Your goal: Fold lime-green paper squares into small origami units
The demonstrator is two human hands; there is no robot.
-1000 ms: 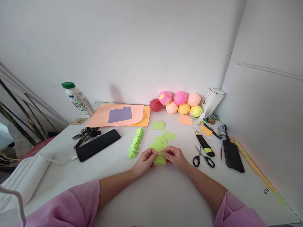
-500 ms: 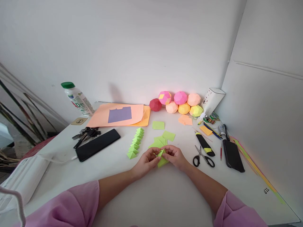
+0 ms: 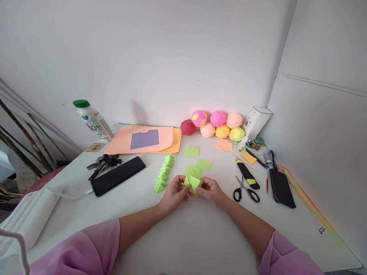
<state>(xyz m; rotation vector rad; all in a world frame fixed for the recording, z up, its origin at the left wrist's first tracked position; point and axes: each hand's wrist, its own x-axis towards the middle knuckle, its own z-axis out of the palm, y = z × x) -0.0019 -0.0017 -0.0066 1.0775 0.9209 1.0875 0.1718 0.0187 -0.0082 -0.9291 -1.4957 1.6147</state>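
Note:
Between my two hands is a folded lime-green paper piece (image 3: 192,184), its creased faces turned up toward me. My left hand (image 3: 175,193) pinches its left side with the thumb on top. The right side sits between the thumb and fingers of my right hand (image 3: 211,191). Just beyond lie loose lime-green paper slips (image 3: 204,164), partly hidden by the held piece. A row of folded green paper units (image 3: 164,173) stands to the left of my left hand. Scissors (image 3: 242,189) and a black and yellow utility knife (image 3: 247,174) rest right of my right hand.
Faceted paper balls (image 3: 218,118) are stacked against the wall. Orange sheets (image 3: 120,139), a bottle (image 3: 96,124), keys (image 3: 104,164) and a black power bank (image 3: 119,175) occupy the left. A phone (image 3: 282,188) and paper strips (image 3: 314,212) line the right side.
The green paper has been turned and opened out between my fingers, so its wide creased face now shows. Both hands keep nearly the same place on the table.

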